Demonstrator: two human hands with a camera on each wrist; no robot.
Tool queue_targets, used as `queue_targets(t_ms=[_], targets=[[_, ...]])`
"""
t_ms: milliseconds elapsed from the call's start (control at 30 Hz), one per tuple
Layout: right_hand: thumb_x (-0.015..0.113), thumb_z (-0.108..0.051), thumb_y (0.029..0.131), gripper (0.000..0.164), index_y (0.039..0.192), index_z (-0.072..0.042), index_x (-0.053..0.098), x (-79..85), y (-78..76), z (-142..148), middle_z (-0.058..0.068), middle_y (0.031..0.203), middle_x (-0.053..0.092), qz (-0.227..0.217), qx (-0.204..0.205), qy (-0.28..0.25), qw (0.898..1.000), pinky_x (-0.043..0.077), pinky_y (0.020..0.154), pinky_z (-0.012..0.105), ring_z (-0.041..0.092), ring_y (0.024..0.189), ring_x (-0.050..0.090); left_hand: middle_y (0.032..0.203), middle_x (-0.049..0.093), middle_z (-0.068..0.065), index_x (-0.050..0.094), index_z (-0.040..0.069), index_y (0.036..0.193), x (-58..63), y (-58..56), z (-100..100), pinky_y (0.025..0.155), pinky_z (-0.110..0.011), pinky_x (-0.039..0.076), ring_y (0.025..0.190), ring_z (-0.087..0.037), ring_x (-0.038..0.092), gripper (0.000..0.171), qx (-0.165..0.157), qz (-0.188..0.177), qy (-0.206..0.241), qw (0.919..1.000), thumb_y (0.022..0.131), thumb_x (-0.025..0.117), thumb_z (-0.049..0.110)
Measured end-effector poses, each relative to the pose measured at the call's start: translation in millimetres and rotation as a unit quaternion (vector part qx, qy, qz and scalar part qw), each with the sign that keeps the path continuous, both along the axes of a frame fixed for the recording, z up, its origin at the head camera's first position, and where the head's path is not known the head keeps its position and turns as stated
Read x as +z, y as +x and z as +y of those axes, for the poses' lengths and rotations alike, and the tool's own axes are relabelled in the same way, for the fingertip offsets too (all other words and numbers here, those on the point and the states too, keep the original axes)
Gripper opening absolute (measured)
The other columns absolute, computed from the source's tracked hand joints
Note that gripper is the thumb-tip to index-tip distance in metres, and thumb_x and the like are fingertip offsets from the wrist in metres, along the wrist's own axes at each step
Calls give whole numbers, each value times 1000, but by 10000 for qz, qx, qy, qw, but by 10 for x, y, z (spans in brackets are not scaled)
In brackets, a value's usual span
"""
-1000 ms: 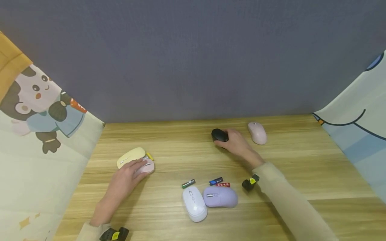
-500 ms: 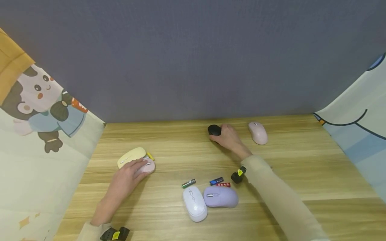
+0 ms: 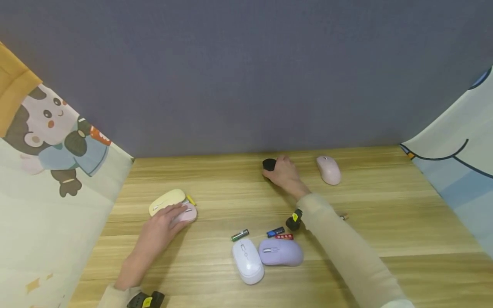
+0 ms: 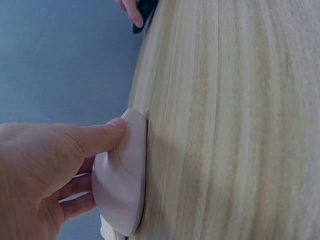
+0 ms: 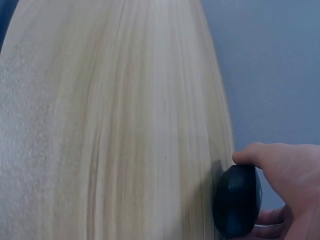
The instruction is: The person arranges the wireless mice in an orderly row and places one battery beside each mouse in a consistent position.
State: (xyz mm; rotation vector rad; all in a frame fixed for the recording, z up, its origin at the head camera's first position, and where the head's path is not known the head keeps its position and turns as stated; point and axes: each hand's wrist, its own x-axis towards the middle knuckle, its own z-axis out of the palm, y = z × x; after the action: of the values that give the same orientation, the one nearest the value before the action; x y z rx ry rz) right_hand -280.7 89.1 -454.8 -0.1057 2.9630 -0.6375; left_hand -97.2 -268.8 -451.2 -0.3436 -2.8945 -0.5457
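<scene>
On the left of the table my left hand (image 3: 161,226) grips a pale pink computer mouse (image 3: 188,213), its thumb on the near side. In the left wrist view the same pink mouse (image 4: 122,175) sits flat on the wood. A yellow mouse (image 3: 167,200) lies just beyond it, beside a partly hidden yellow battery (image 3: 191,200). Near the table's back edge, my right hand (image 3: 286,174) holds a black mouse (image 3: 268,164) between thumb and fingers. The right wrist view shows that black mouse (image 5: 235,202) low, at the wood surface. Part of it is covered by the hand.
Another pink mouse (image 3: 329,170) lies right of my right hand. At front centre, a white mouse (image 3: 248,262) and a purple mouse (image 3: 281,252) touch, with green-black (image 3: 240,235), blue (image 3: 275,232) and red batteries (image 3: 284,236) behind them. My right sleeve partly covers a small battery-like object (image 3: 344,217).
My right hand has moved left and toward the back edge with the black mouse. The small object by the right sleeve has come into view. My left hand has stayed put.
</scene>
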Motion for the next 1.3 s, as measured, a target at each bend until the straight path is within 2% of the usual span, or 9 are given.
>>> queue_targets(t_ms=[367,633,800,1300], targets=[[68,-49,95,83,145,11,40,-24,132,-133,34,137,55,2,-404,23,9992,52,105,55,48,124,58,139,64,-19,68,5,133,-32,40,-87,102,-64,51,125,-45,61,46,-89,-5,21,10000,91,79,21],[67,-53,94,85,143,11,41,-58,190,-203,33,132,56,60,-520,256,9983,56,99,55,47,118,61,140,64,-19,68,5,133,-45,50,-150,102,-64,51,126,-44,60,46,-108,-91,21,9999,92,79,21],[67,-54,95,87,146,11,39,-76,232,-230,34,136,54,51,-600,251,9979,56,100,55,48,120,61,140,63,-19,68,6,134,-39,67,-184,103,-64,50,127,-45,60,46,-147,-139,19,9998,92,78,21],[61,-70,92,102,151,9,35,-39,287,-197,35,145,48,10,-520,203,9984,57,96,57,50,124,57,139,64,-20,68,5,133,-24,73,-182,101,-64,52,124,-45,61,46,-181,-81,-43,9998,91,79,20]])
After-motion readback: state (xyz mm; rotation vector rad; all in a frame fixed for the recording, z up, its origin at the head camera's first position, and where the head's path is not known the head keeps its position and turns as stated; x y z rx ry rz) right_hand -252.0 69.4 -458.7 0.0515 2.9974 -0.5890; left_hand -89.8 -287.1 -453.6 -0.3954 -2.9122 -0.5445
